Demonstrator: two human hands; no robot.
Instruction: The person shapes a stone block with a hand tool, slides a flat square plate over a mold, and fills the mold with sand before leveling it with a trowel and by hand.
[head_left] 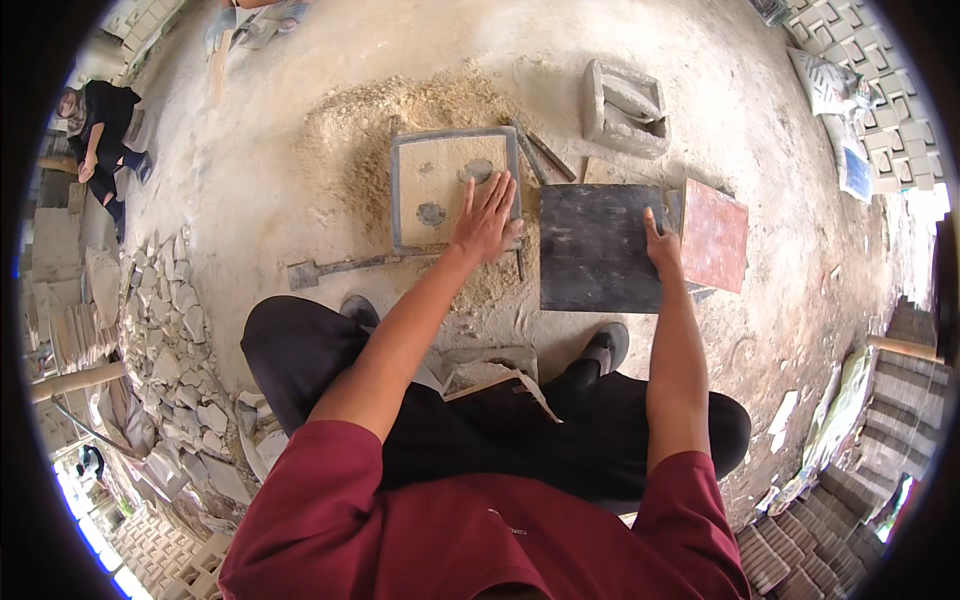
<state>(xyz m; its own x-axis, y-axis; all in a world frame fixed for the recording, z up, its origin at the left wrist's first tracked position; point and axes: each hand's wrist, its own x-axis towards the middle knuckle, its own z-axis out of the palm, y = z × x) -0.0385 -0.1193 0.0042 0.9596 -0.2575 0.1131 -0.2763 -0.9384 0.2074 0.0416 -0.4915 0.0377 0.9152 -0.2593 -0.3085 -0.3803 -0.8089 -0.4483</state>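
A square grey-rimmed mould (397, 195) lies on the ground ahead of me, packed level with pale sandy powder (435, 180). Two darker grey patches mark the powder. My left hand (485, 222) lies over the mould's right side, fingers stretched out and palm down. To its right, my right hand (663, 248) grips a flat black square plate (595, 245) by the right edge, thumb on top; its other fingers are hidden underneath. A reddish square plate (716, 235) lies just right of that hand, partly covered.
Loose powder (350, 130) is heaped behind the mould. A long-handled tool (330, 268) lies at its near left, and bars (550, 152) lie at its right. Farther back stands a grey trough (625, 140). Broken pieces (175, 340) pile at left; another person (105, 130) sits beyond.
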